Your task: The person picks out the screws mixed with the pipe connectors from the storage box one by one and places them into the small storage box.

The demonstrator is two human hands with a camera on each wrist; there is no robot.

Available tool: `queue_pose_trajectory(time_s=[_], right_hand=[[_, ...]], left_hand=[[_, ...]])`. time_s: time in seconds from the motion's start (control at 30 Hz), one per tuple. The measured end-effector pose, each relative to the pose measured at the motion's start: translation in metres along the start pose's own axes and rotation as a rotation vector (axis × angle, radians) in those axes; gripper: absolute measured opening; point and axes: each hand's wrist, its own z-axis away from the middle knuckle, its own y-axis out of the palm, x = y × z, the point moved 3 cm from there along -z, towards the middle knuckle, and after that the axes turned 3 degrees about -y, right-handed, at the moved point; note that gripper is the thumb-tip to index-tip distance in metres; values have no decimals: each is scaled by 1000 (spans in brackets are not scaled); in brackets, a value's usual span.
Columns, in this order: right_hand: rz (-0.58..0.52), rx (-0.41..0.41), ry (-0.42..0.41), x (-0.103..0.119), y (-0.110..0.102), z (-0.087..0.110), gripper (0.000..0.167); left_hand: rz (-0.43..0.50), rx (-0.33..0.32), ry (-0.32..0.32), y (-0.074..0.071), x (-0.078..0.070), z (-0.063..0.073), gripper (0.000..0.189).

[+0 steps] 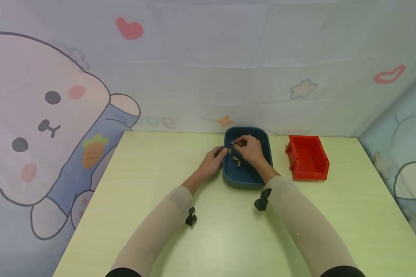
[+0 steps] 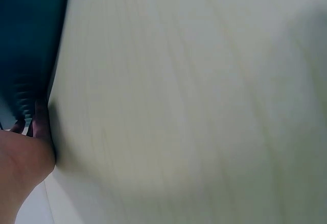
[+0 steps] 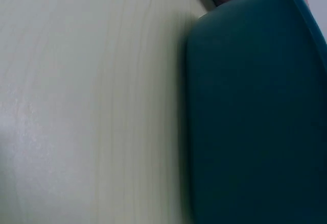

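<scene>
A dark blue-green plastic basin (image 1: 247, 184) with rounded corners stands near the table's back edge. Several small brass-coloured pieces (image 1: 238, 163) with blue ends lie inside it; they are too small to name. My left hand (image 1: 209, 164) holds the basin's left rim, thumb at the top and fingers along the outer wall. In the left wrist view that hand (image 2: 23, 163) touches the ribbed side of the basin. My right hand (image 1: 252, 151) reaches into the basin from the right, its fingertips pinching a small blue-ended piece (image 1: 232, 144) near the left wall.
To the right of the basin, a red open-front bin (image 1: 309, 175) holds a few tiny slim metal pieces. The pale wooden table (image 1: 222, 238) meets a printed cloth backdrop (image 1: 208, 88) along its back edge. Dark wrist mounts (image 1: 262, 201) sit at both sleeve cuffs.
</scene>
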Motion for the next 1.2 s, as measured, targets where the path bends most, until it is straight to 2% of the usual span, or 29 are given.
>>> queue_pose_trajectory(time_s=[0.5, 0.73, 1.2], right_hand=[[100, 51, -12, -6, 7, -1, 19], [150, 87, 8, -6, 8, -3, 21], [210, 88, -15, -12, 12, -7, 21]], left_hand=[[19, 14, -2, 1, -1, 2, 59], [18, 11, -6, 1, -2, 3, 61], [22, 5, 1, 1, -4, 5, 61]])
